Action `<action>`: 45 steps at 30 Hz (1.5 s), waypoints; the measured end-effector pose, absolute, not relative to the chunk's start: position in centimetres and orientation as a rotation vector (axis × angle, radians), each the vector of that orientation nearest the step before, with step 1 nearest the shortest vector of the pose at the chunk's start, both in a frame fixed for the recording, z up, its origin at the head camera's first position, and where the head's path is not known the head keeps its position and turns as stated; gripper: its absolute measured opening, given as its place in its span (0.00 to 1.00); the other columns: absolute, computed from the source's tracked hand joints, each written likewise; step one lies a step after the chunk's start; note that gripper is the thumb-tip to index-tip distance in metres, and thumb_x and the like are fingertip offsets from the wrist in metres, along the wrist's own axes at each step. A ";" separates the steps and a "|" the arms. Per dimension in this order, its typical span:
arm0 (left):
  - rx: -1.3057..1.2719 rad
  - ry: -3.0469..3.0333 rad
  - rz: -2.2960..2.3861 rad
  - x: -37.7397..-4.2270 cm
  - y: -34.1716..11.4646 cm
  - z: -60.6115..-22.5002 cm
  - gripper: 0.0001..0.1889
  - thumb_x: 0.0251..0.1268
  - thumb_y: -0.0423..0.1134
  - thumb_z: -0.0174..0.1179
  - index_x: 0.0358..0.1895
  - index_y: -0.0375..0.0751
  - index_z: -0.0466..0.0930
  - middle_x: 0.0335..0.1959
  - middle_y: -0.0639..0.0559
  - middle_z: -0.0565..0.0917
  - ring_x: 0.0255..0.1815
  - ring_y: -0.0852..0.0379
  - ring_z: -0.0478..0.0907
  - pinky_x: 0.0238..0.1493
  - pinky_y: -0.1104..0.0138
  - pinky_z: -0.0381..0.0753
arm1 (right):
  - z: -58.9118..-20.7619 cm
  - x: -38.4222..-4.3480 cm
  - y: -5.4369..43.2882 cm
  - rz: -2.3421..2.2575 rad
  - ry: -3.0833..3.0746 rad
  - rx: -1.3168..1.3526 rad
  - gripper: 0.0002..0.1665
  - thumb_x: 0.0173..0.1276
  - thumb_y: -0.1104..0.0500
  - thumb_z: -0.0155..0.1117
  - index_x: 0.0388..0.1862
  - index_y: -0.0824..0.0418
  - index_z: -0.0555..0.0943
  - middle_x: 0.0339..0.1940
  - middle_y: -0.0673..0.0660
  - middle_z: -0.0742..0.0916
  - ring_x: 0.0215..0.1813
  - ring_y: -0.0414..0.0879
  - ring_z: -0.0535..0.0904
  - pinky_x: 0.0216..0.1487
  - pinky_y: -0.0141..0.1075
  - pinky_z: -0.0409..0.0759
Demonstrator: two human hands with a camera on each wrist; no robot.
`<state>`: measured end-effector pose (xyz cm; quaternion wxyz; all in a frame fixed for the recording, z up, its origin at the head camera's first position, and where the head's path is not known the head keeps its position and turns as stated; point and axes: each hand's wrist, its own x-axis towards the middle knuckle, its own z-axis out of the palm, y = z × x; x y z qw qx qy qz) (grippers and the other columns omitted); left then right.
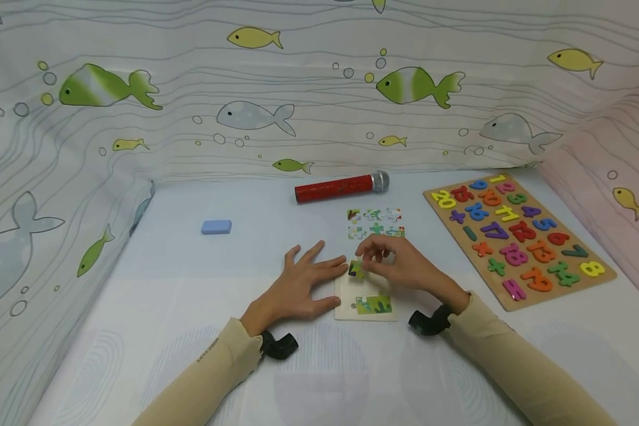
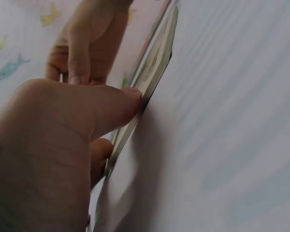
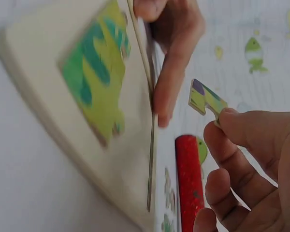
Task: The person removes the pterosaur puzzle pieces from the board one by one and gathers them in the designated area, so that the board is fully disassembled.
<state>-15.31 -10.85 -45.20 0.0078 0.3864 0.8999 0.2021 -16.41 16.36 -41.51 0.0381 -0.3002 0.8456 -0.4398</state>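
Note:
Between thumb and index finger, my right hand (image 1: 399, 263) pinches a small green puzzle piece (image 3: 205, 99) with a dark purple patch. It is held above the upper part of a pale puzzle board (image 1: 367, 316). Joined green pieces (image 3: 94, 72) lie in the lower part of that board. My left hand (image 1: 309, 281) is spread flat at the board's left side, and its thumb (image 2: 123, 101) touches the edge in the left wrist view. Just beyond my right hand, several loose puzzle pieces (image 1: 375, 223) lie together on the table.
A red microphone (image 1: 341, 187) lies at the back. To the right is a wooden number board (image 1: 519, 239) with coloured numerals and signs. A blue block (image 1: 216, 227) sits at the left. Fish-patterned cloth (image 1: 319, 89) stands behind the table.

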 end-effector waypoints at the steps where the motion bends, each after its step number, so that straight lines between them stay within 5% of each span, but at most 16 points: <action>1: 1.208 2.808 0.637 -15.3 -10.8 -45.2 0.35 0.66 0.64 0.57 0.75 0.58 0.70 0.77 0.62 0.68 0.85 0.41 0.48 0.74 0.32 0.38 | -41.6 -16.7 16.5 -1.339 2.618 -0.904 0.09 0.69 0.62 0.70 0.47 0.56 0.84 0.37 0.48 0.89 0.38 0.40 0.80 0.42 0.38 0.76; 15: 1.223 2.813 0.645 -15.4 -10.9 -44.8 0.33 0.60 0.64 0.64 0.69 0.61 0.77 0.71 0.56 0.74 0.82 0.44 0.56 0.74 0.31 0.44 | -42.7 -20.3 16.2 -1.167 2.711 -0.792 0.09 0.69 0.65 0.68 0.47 0.59 0.85 0.34 0.53 0.88 0.32 0.43 0.76 0.36 0.33 0.74; 33: 1.234 2.819 0.633 -15.4 -11.0 -44.9 0.33 0.60 0.64 0.63 0.69 0.60 0.77 0.72 0.56 0.74 0.82 0.43 0.56 0.73 0.30 0.45 | -42.7 -20.5 15.9 -0.914 2.732 -0.884 0.18 0.65 0.54 0.75 0.54 0.53 0.87 0.39 0.51 0.85 0.36 0.42 0.73 0.39 0.36 0.72; 45: 1.245 2.816 0.630 -15.4 -11.0 -45.0 0.33 0.60 0.64 0.63 0.70 0.60 0.77 0.72 0.56 0.74 0.82 0.42 0.56 0.73 0.30 0.44 | -42.0 -20.0 15.2 -0.802 2.766 -0.859 0.17 0.67 0.57 0.73 0.55 0.53 0.88 0.42 0.53 0.85 0.35 0.44 0.72 0.36 0.36 0.71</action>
